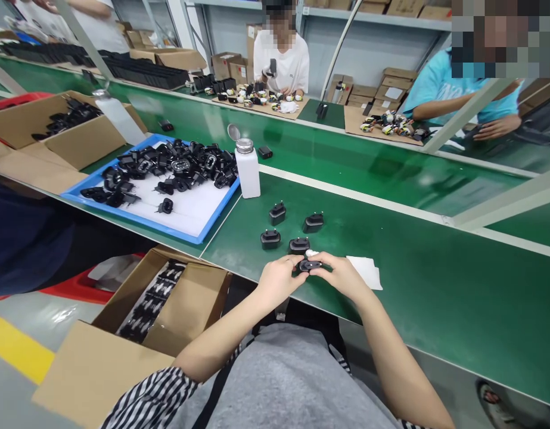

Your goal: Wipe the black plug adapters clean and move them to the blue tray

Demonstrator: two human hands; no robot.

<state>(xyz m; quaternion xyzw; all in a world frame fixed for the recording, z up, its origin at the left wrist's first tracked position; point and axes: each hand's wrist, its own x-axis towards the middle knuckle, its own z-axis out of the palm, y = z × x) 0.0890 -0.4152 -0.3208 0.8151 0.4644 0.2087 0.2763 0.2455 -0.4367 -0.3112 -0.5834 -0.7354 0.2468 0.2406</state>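
Between my two hands, over the front edge of the green bench, is a black plug adapter [310,266] with its pin face up. The fingers of my left hand [279,277] close on its left end, and those of my right hand [339,274] pinch the right end. Just beyond, several like adapters stand pins up on the bench; the closest is a black adapter [299,245]. A small white thing [311,253], perhaps a wad of cloth, shows partly behind my fingers. White cloth or paper [365,271] lies beside my right hand.
A blue tray [198,238] of black plug parts lies to the left. A white dispenser bottle [248,173] with its lid up stands by it. An open carton [194,304] of packed adapters sits below the bench edge. Co-workers sit across a raised divider.
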